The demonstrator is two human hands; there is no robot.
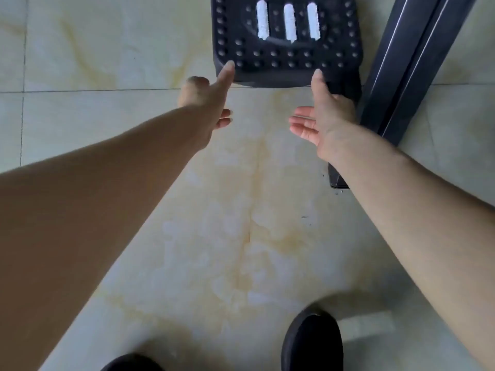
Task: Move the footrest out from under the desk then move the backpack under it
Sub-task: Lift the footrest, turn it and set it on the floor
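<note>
Footrest (286, 38) lies square-on, near edge facing open hands.

Nothing here can be read — the footrest (286, 38) shows only studs and three white ridged strips, with no words, brand or numbers.

footrest (286, 53): black plastic, matt, top w/ raised round studs; 3 white rollers, rough grainy texture
floor (134, 49): glossy tiles, smooth, marble-like pattern
desk leg (409, 68): black metal, smooth, semi-gloss
shoe (312, 344): black, matt
</note>
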